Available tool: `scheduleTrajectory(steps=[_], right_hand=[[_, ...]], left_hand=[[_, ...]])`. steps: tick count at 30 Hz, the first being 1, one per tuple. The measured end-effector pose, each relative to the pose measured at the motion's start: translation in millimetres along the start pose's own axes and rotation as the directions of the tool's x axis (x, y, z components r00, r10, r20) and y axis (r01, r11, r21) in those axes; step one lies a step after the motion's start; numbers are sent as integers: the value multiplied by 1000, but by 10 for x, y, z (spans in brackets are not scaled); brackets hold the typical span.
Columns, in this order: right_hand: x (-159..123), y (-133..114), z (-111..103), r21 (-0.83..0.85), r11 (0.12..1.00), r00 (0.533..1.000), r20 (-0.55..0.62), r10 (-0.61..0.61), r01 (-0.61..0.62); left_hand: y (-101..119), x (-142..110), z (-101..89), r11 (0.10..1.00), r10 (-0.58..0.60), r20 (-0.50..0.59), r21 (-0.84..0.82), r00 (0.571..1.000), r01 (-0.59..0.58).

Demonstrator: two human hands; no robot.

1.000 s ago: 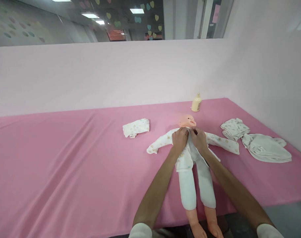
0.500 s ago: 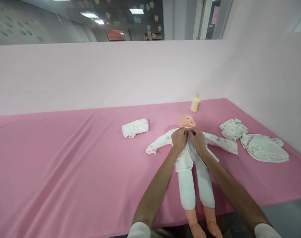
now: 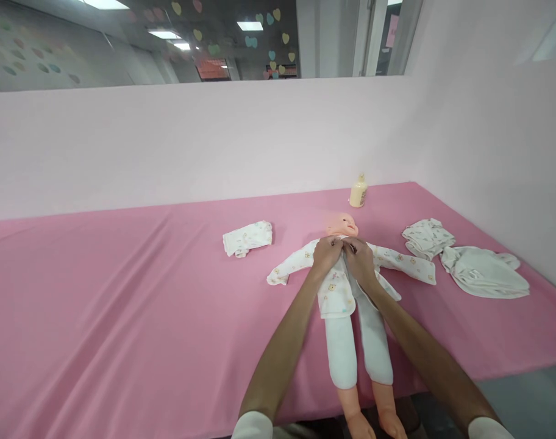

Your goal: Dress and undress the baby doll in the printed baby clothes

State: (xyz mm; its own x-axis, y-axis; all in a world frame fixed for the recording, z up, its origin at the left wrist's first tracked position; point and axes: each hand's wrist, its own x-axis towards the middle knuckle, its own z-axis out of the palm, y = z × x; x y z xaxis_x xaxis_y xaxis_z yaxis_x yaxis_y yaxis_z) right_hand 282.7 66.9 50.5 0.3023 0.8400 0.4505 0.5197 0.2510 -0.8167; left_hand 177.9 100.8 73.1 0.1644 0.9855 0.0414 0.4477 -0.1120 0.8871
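Note:
A baby doll (image 3: 342, 224) lies on its back with its feet towards me, over the front edge of the table. It wears a white patterned baby jacket (image 3: 333, 296) whose front hangs apart lower down. Both sleeves spread out sideways. At the doll's neck, my left hand (image 3: 327, 253) pinches one front edge of the jacket. My right hand (image 3: 358, 259) is closed on the other edge, close beside the left. The fingers hide the exact spot where the edges meet.
A pink sheet (image 3: 136, 317) covers the table. Folded patterned cloth (image 3: 247, 238) lies left of the doll. Another folded patterned garment (image 3: 427, 238) and a white cloth bundle (image 3: 483, 273) lie at the right. A pale yellow pump bottle (image 3: 358, 191) stands by the back wall.
The view has shifted slightly. Both hands stay at the neck of the jacket, with the fingers moved a little against its edges.

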Motion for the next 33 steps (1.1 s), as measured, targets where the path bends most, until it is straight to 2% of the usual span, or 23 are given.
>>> scheduleTrajectory(steps=[7,14,20,27,33], right_hand=[[-21,-40,9,-45,998,999,-1,-38,38],[-22,-11,35,-44,996,997,3,-80,80],[-24,8,38,-41,997,997,14,-70,70],[-51,-70,18,-4,999,999,27,-36,36],[-82,-51,44,-71,997,996,-82,17,-23]], left_hand=[[-11,-6,-4,971,-71,48,-223,996,80],[22,-25,-26,948,-110,89,-290,990,131],[12,-27,-40,964,-63,115,-251,991,91],[-5,12,0,993,-56,28,-101,998,58],[-13,17,31,997,-69,-11,-48,998,68]])
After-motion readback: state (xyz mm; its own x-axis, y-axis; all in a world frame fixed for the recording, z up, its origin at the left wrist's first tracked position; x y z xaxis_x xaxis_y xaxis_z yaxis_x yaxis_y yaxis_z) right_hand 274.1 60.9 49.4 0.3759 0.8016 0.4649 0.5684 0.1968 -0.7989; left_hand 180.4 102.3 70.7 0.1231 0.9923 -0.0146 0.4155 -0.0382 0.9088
